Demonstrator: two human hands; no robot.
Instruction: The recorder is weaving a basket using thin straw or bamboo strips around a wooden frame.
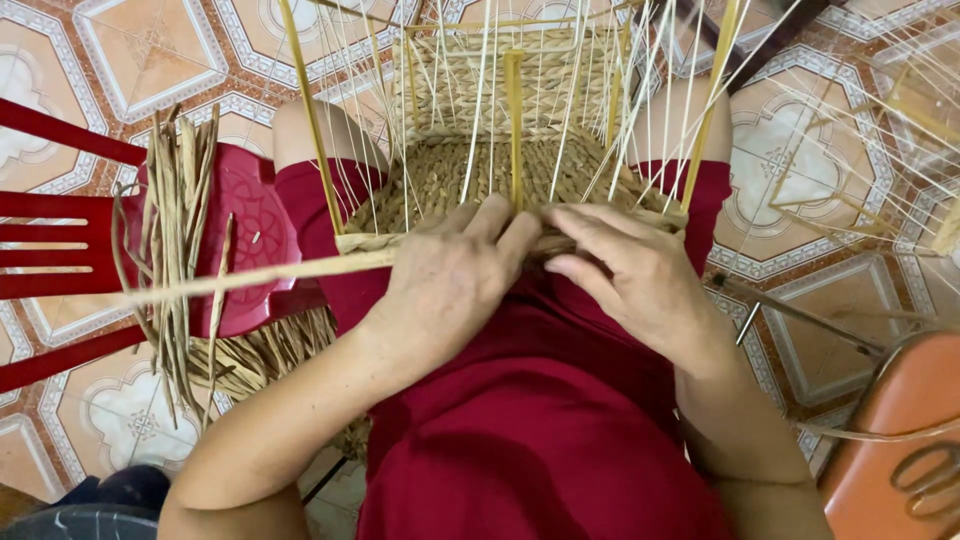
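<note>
1. Here, a half-woven basket [500,175] rests on the person's lap, against a dark red garment [540,420], with thin upright stakes [515,110] fanning up from its woven base.
2. The left hand [450,280] lies on the near rim of the basket, fingers curled and pinching a flat pale weaving strand [250,278] that runs off to the left.
3. The right hand [640,275] presses just beside it, fingers bent down onto the rim, fingertips touching the left hand's.
4. A bundle of dried fibre strips [180,230] lies across a red plastic chair [60,230] to the left.
5. An orange plastic chair [900,440] shows at the lower right on the patterned tile floor [140,50].
</note>
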